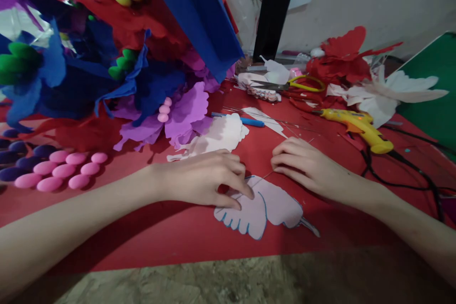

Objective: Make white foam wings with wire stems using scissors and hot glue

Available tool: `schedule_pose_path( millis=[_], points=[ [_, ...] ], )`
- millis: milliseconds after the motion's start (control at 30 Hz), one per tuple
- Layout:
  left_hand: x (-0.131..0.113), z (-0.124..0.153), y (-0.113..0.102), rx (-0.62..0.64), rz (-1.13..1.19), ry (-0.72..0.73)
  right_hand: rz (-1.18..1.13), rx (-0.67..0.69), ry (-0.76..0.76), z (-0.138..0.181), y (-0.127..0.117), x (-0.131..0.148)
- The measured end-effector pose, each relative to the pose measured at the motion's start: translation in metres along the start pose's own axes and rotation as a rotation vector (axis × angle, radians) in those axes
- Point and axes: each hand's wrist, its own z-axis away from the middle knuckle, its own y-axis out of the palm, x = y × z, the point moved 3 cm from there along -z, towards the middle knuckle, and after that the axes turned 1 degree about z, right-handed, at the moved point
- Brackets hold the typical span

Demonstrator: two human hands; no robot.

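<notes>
A white foam petal (263, 209) with a blue outline lies on the red sheet (149, 232) in front of me. My left hand (206, 178) rests on its left part, fingertips pressed down on it. A thin wire (261, 179) runs from the petal up toward my right hand (306, 164), whose fingers are curled together over the wire's upper end. Whether the right fingers actually pinch the wire is hidden.
A yellow glue gun (359, 126) with a black cord lies at the right. Scissors (292, 84), a blue pen (245, 121), more white petals (217, 137), red foam flowers (342, 54), pink foam beads (60, 171), big blue and purple flowers (107, 71) and a black phone (271, 21) surround the spot.
</notes>
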Motion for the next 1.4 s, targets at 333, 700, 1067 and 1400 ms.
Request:
schedule_pose_path(
  millis=[333,700,1067,1400],
  points=[
    [0.003,-0.001,0.0,0.002,0.049,-0.053,-0.002,0.003,0.001,-0.001,0.0,-0.001],
    [0.008,0.001,0.003,0.012,0.013,0.009,-0.013,-0.01,0.015,-0.003,0.001,-0.001],
    [0.007,0.001,0.003,0.035,-0.039,0.031,-0.092,-0.039,0.018,-0.004,0.004,0.004],
    [0.008,0.001,0.004,0.043,-0.018,-0.001,0.013,-0.058,-0.006,-0.004,0.006,0.011]
  ],
)
